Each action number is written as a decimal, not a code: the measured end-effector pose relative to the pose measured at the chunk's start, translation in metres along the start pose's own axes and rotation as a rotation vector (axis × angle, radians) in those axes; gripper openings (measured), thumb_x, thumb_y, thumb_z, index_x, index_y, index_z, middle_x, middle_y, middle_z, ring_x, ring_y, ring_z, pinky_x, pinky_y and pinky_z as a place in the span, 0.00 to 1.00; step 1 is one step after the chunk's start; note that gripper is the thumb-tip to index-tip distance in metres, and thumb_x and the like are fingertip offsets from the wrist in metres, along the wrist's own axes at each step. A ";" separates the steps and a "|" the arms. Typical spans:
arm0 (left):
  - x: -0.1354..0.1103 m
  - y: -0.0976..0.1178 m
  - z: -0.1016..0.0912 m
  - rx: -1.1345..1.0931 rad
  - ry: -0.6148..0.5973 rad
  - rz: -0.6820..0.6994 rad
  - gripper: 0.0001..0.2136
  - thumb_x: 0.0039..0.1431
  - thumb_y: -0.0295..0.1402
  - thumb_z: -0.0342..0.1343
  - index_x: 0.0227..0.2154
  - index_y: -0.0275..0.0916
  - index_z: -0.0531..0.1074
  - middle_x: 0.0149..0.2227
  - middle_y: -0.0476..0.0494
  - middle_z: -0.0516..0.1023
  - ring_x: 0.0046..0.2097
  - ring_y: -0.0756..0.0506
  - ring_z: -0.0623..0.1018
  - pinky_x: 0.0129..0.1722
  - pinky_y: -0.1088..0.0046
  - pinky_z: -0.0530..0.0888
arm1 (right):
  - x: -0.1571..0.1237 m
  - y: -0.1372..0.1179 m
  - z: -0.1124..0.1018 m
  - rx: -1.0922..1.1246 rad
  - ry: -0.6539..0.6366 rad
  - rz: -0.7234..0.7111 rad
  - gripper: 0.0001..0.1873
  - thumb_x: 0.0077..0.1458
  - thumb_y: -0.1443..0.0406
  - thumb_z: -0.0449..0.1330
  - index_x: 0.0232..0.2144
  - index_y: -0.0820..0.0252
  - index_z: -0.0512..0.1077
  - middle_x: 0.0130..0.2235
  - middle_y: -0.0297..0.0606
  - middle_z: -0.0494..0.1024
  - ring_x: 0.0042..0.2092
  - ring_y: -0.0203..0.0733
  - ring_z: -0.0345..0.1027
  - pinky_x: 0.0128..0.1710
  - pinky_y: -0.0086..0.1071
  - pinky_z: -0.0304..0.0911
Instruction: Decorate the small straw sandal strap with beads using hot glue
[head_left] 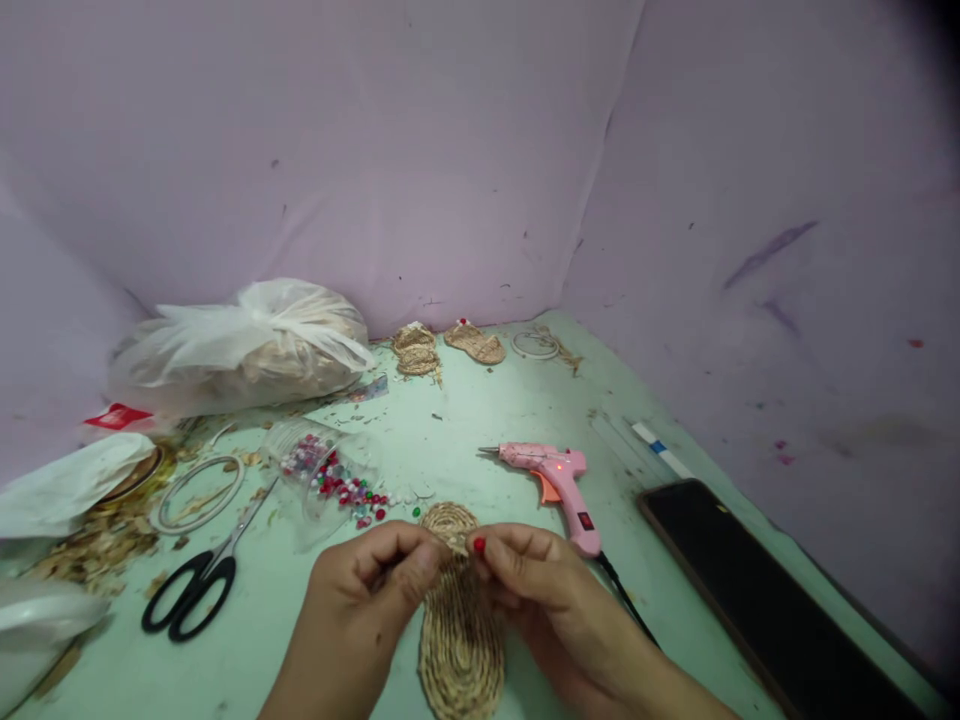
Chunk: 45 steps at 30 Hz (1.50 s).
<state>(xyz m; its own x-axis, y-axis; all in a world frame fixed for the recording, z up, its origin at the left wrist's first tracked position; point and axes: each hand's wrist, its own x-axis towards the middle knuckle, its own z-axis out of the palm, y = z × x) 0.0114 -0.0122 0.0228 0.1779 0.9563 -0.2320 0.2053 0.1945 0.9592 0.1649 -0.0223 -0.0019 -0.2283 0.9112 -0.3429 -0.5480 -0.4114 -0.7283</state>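
A small slipper of braided straw lies lengthwise in front of me, its rounded toe pointing away. My left hand is closed in a pinch at the slipper's upper part, on its left side. Between the thumb and forefinger of my right hand is a red bead, held just right of the same spot. Loose coloured beads spill from a clear plastic jar tipped on its side, left of the slipper. The fingertips partly cover the slipper's strap area.
A pink glue gun with its light on lies to the right, beside a dark phone. Black-handled scissors and a tape ring are at left. Two small straw slippers and a stuffed plastic bag stand by the wall.
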 end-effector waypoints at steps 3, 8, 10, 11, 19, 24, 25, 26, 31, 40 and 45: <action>-0.001 0.003 -0.003 0.140 0.065 0.142 0.07 0.49 0.36 0.56 0.22 0.37 0.74 0.22 0.48 0.72 0.26 0.50 0.69 0.25 0.78 0.67 | -0.001 0.001 -0.002 0.083 -0.048 0.072 0.16 0.36 0.57 0.69 0.18 0.66 0.73 0.18 0.28 0.62 0.21 0.26 0.48 0.23 0.24 0.47; -0.006 0.003 0.002 0.260 0.090 0.413 0.05 0.50 0.28 0.55 0.24 0.41 0.76 0.26 0.47 0.75 0.29 0.48 0.73 0.28 0.77 0.69 | -0.005 0.002 0.001 0.004 -0.071 0.071 0.19 0.35 0.55 0.70 0.15 0.65 0.71 0.16 0.27 0.60 0.21 0.27 0.47 0.22 0.25 0.43; -0.008 0.002 0.006 0.262 0.103 0.494 0.06 0.50 0.26 0.55 0.23 0.41 0.76 0.25 0.46 0.74 0.29 0.49 0.73 0.29 0.77 0.69 | -0.006 0.004 0.001 -0.019 -0.076 0.069 0.18 0.34 0.56 0.70 0.16 0.65 0.71 0.17 0.28 0.63 0.21 0.27 0.50 0.23 0.25 0.46; -0.008 0.001 0.007 0.269 0.107 0.529 0.07 0.50 0.25 0.55 0.23 0.41 0.76 0.25 0.46 0.74 0.28 0.49 0.73 0.28 0.77 0.69 | -0.007 0.005 0.001 -0.030 -0.079 0.070 0.18 0.35 0.56 0.70 0.16 0.65 0.72 0.17 0.29 0.64 0.22 0.28 0.52 0.24 0.25 0.47; -0.009 -0.001 0.006 0.321 0.057 0.517 0.08 0.53 0.27 0.52 0.22 0.39 0.73 0.25 0.45 0.71 0.29 0.48 0.71 0.28 0.76 0.67 | -0.011 0.003 -0.004 -0.588 0.011 -0.360 0.05 0.48 0.64 0.62 0.27 0.59 0.76 0.26 0.35 0.76 0.29 0.36 0.67 0.29 0.29 0.62; -0.005 0.009 0.002 0.223 -0.099 0.245 0.07 0.48 0.29 0.55 0.17 0.38 0.71 0.21 0.48 0.68 0.25 0.50 0.69 0.25 0.77 0.64 | -0.016 -0.007 -0.004 -0.914 -0.086 -0.929 0.13 0.48 0.76 0.57 0.32 0.56 0.76 0.28 0.35 0.77 0.30 0.36 0.71 0.30 0.29 0.67; -0.005 0.010 0.001 0.178 -0.123 0.170 0.07 0.47 0.30 0.56 0.16 0.37 0.71 0.20 0.48 0.68 0.25 0.50 0.68 0.25 0.77 0.64 | -0.016 -0.007 -0.004 -0.965 -0.094 -0.984 0.14 0.48 0.77 0.56 0.33 0.56 0.75 0.28 0.35 0.77 0.30 0.36 0.71 0.30 0.30 0.67; -0.004 0.011 0.001 0.126 -0.140 0.099 0.07 0.45 0.30 0.56 0.16 0.37 0.71 0.20 0.48 0.68 0.25 0.50 0.68 0.25 0.76 0.64 | -0.016 -0.008 -0.005 -1.010 -0.091 -1.035 0.14 0.48 0.77 0.56 0.33 0.56 0.75 0.28 0.36 0.77 0.30 0.36 0.71 0.30 0.30 0.67; -0.002 0.009 0.003 -0.091 -0.191 -0.105 0.07 0.42 0.34 0.58 0.16 0.35 0.71 0.19 0.50 0.67 0.24 0.51 0.65 0.25 0.77 0.63 | -0.015 -0.005 -0.006 -1.174 -0.036 -1.143 0.11 0.48 0.76 0.56 0.32 0.57 0.71 0.28 0.35 0.76 0.29 0.37 0.70 0.29 0.31 0.66; -0.001 0.015 0.002 0.023 -0.056 -0.040 0.08 0.43 0.34 0.56 0.16 0.36 0.71 0.18 0.49 0.68 0.23 0.50 0.66 0.24 0.76 0.63 | -0.010 -0.003 -0.011 -1.311 0.033 -1.059 0.08 0.50 0.74 0.53 0.30 0.57 0.66 0.27 0.32 0.73 0.30 0.36 0.68 0.31 0.30 0.61; 0.017 -0.003 -0.016 0.264 0.122 0.065 0.03 0.44 0.31 0.57 0.23 0.37 0.73 0.19 0.52 0.66 0.21 0.52 0.63 0.21 0.78 0.59 | 0.005 -0.002 -0.022 -1.399 0.113 -0.951 0.06 0.55 0.72 0.52 0.30 0.56 0.66 0.29 0.32 0.72 0.33 0.37 0.67 0.35 0.33 0.59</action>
<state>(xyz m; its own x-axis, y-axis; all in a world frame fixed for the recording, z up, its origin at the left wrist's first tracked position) -0.0019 0.0069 0.0191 0.0858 0.9872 -0.1346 0.4435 0.0832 0.8924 0.1827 -0.0173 -0.0151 -0.1730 0.8487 0.4997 0.6450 0.4811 -0.5938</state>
